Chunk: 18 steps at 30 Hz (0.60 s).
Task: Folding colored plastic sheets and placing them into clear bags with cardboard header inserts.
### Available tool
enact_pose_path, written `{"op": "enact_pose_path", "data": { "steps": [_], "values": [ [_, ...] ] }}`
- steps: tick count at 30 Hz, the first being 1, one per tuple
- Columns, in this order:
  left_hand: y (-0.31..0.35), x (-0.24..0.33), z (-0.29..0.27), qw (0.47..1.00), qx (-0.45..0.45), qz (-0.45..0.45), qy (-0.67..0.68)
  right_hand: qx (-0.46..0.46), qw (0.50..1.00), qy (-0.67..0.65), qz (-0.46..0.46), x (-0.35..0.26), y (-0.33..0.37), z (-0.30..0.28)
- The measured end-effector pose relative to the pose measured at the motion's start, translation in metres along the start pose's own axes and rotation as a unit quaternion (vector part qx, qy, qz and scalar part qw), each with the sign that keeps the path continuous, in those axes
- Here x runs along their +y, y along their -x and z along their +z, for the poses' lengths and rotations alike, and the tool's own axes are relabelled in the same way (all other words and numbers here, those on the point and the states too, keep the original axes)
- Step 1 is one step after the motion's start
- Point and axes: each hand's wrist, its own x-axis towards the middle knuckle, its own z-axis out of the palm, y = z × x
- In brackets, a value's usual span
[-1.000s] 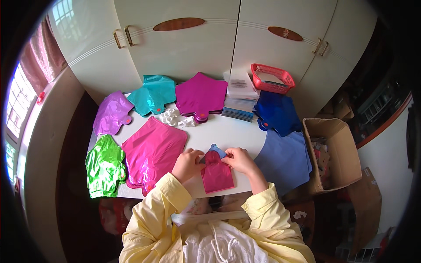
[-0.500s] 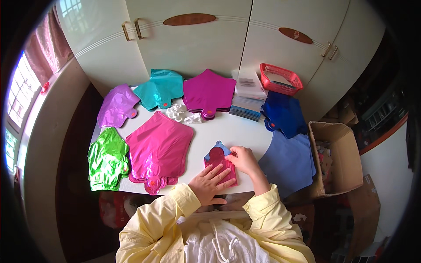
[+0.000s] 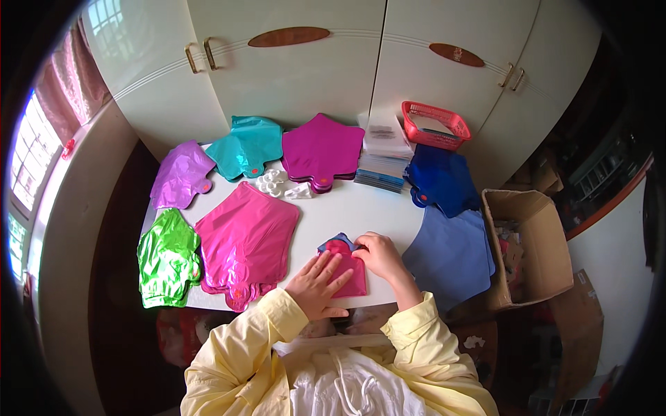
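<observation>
A folded foil balloon packet, pink with a blue piece at its far end, lies on the white table in front of me. My left hand rests flat across its left side, fingers spread. My right hand is closed at the packet's upper right corner, thumb and fingertips gripping the foil edge. To the left lies a stack of flat pink foil balloons. A stack of matte light-blue flat balloons hangs over the table edge at the right.
Green, lilac, teal, magenta and dark blue foil balloons ring the table. White small parts, a stack of clear sleeves and a red basket stand at the back. A cardboard box is at the right.
The blue tab at the packet's far end has been folded down, and the pink foil there lies differently. Both hands stay on the packet. The whole view has shifted slightly.
</observation>
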Motion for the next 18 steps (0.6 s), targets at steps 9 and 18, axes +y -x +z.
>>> {"op": "enact_pose_path", "data": {
  "steps": [9, 18],
  "values": [
    [-0.002, -0.014, -0.025, 0.985, -0.066, -0.155, 0.029, 0.024, 0.999, -0.008, -0.026, 0.006, 0.003, 0.005],
    [-0.027, -0.047, -0.002, 0.962, 0.061, -0.231, 0.131, 0.067, 0.996, -0.029, -0.061, 0.006, 0.010, 0.006]
  ]
}}
